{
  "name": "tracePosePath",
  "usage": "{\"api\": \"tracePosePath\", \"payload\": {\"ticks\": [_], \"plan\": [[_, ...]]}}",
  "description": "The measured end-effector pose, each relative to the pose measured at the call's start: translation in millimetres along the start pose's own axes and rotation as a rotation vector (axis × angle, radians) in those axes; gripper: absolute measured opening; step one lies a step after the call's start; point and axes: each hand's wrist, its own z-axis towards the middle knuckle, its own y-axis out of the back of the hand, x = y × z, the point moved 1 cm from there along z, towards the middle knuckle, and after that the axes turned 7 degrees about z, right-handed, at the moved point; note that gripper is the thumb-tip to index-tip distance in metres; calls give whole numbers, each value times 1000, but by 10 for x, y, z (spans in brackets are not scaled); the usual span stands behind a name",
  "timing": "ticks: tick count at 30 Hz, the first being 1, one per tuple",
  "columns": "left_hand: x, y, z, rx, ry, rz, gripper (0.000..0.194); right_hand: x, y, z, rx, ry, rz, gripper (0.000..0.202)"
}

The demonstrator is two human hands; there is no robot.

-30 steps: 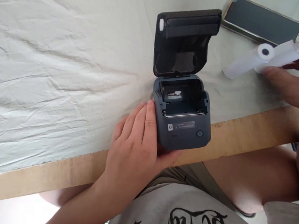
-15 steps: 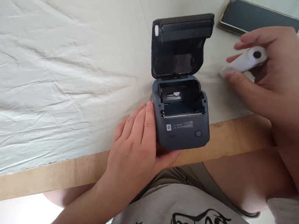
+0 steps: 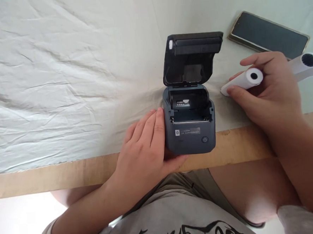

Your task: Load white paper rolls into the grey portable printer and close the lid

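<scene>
A dark blue portable label printer [image 3: 191, 141] sits at the table's front edge, its black lid [image 3: 192, 58] swung up and its paper bay bare inside. My left hand [image 3: 144, 149] steadies it, fingers along the left side and thumb under the front edge. To the right of the printer, my right hand [image 3: 271, 88] grips a small white paper roll [image 3: 240, 82] between thumb and fingers. The roll's dark core hole faces up and to the right. Its far end is close to the cloth; I cannot tell whether it touches.
A phone [image 3: 270, 32] in a light-edged case lies at the back right. Beside my right hand is a white object with a dark round end [image 3: 308, 61]. Wrinkled pale cloth [image 3: 64, 83] covers the table, with a bare wooden edge [image 3: 56, 179] in front.
The right hand has brought the white roll slightly left and lower in the picture. The view has shifted, showing more of the white object at right. The left hand keeps its hold on the printer.
</scene>
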Motion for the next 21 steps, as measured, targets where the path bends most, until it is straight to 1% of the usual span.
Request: {"api": "tracePosePath", "payload": {"ticks": [4, 7, 14, 17, 21], "plan": [[-1, -11, -10, -10, 6, 1, 89, 33, -21, 7, 24, -2, 0, 53], [-12, -16, -8, -30, 12, -16, 86, 41, -15, 13, 29, -5, 1, 53], [-41, -36, -3, -70, 22, 37, 84, 16, 5, 15, 25, -15, 48, 57], [-50, -40, -1, -56, 10, 30, 83, 0, 23, 25, 38, -4, 66, 58], [-73, -39, 4, -66, 39, 25, 85, -23, 54, 23, 55, 9, 63, 59]]}}
